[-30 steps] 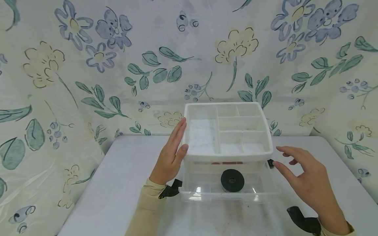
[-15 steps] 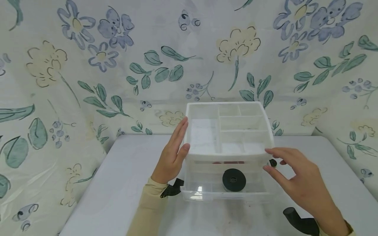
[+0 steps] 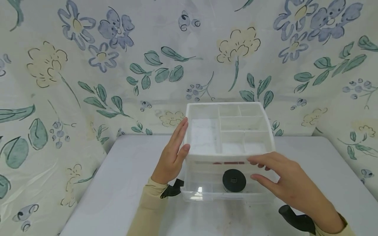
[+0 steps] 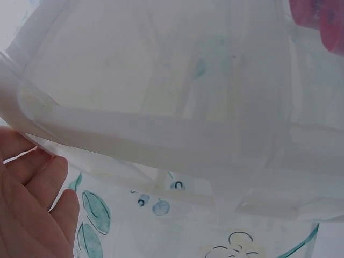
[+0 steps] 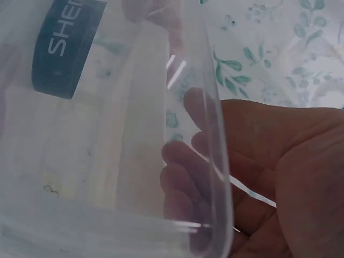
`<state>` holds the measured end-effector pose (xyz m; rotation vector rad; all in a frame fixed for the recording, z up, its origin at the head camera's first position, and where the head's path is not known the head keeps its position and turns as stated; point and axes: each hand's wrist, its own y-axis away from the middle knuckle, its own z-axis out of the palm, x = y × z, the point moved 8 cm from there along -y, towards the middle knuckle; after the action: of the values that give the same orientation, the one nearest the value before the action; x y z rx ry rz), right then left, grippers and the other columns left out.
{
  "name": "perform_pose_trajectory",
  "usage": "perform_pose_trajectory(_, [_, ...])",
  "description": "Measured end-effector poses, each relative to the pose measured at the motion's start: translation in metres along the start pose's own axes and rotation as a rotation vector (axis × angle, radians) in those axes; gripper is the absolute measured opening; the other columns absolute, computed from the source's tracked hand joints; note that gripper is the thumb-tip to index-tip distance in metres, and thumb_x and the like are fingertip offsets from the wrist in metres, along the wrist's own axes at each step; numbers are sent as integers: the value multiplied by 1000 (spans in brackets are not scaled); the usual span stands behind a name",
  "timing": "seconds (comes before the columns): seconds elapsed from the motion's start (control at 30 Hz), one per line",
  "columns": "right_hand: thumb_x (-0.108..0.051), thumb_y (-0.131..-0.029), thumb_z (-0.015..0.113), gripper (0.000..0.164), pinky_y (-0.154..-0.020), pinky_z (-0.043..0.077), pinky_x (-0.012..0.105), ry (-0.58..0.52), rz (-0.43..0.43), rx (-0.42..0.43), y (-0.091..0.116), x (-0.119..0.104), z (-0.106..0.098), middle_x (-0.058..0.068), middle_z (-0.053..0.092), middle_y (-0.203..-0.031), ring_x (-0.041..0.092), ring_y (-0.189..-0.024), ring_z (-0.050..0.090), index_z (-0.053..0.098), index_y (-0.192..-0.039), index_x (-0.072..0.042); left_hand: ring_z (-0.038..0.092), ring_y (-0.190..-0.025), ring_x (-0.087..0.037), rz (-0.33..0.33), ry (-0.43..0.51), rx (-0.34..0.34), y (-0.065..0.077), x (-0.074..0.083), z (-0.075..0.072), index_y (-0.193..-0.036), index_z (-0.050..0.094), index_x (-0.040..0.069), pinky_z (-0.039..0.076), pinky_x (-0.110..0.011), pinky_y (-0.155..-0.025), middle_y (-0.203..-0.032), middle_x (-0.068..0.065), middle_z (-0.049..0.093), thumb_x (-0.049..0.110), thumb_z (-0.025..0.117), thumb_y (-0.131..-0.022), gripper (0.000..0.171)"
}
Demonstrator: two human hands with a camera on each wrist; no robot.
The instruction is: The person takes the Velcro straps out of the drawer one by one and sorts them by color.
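I see black disc point(image 3: 234, 181) near middle of clear drawer point(image 3: 206, 196), which juts toward near side from under white compartment tray point(image 3: 203, 136). My right grip point(image 3: 287, 183) sits at drawer's right end, thumb and fingers parted, holding nothing; can't tell if fingertips touch tray. My left grip point(image 3: 169, 159) rests straight-fingered against tray's left side. Desk point(image 3: 118, 173) beneath, floral cloth point(image 3: 177, 85) at far side.

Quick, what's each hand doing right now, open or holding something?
Left hand: open, fingers against the side of the box.
Right hand: open, over the drawer, nothing visible in its grasp.
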<state>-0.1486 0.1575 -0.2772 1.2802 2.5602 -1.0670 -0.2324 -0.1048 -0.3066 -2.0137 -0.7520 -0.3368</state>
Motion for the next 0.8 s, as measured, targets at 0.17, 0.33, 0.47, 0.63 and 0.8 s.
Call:
perform_pose_trajectory(0.17, [-6, -73, 89, 57, -73, 59, 26, -5, 41, -111, -3, 0, 10, -11, 69, -115, 6, -88, 60, 70, -123, -23, 20, -152, -24, -2, -5, 0, 1, -1, 0, -160, 21, 6, 20, -37, -123, -167, -4, 18, 47, 31, -109, 66])
perform_pose_trajectory(0.33, [-10, -77, 87, 54, -77, 60, 27, -34, 107, -275, -6, 3, 23, -7, 69, -120, 10, -92, 63, 69, -126, -24, 20, -153, -24, 4, 0, 1, 0, 1, 0, -160, 21, 5, 20, -37, -123, -167, -5, 18, 46, 31, -109, 66])
perform_pose_trajectory(0.47, [-14, -80, 86, 51, -77, 60, 29, -63, 102, -373, -8, 4, 32, -3, 67, -125, 14, -95, 64, 68, -128, -20, 20, -152, -25, 6, 2, -1, 0, 2, 0, -160, 21, 4, 20, -37, -123, -167, -5, 18, 46, 31, -109, 66])
perform_pose_trajectory(0.63, [-17, -81, 85, 54, -80, 60, 33, -79, 107, -472, -10, 5, 41, -1, 64, -130, 20, -104, 64, 66, -131, -19, 20, -152, -25, 6, 3, -1, 0, 2, 0, -160, 21, 4, 20, -37, -123, -167, -5, 18, 46, 31, -109, 66])
perform_pose_trajectory(0.8, [-17, -81, 85, 53, -88, 58, 37, -93, 90, -546, -13, 6, 46, 1, 63, -133, 25, -116, 62, 67, -130, -16, 20, -153, -24, 4, 3, -2, 0, 1, 0, -160, 21, 5, 20, -37, -123, -167, -5, 18, 46, 31, -109, 66])
